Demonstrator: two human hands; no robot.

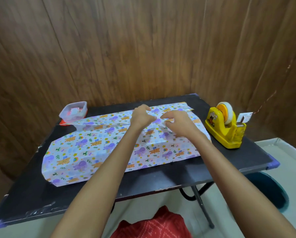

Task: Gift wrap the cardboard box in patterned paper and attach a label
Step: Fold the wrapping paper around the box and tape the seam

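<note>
Head view: left hand, right hand pinch patterned paper edges with curled fingers; table shows around.

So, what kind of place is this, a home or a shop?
Probably a room at home, though I cannot be sure: a small black table stands against a wood-panelled wall, with a yellow tape dispenser beside the wrapping paper.

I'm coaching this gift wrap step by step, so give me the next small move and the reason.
Probably hold the seam down with the left hand and send the right hand to the yellow tape dispenser: both hands pinch the patterned paper where its edges meet on top, and the dispenser stands close on the right.
</note>
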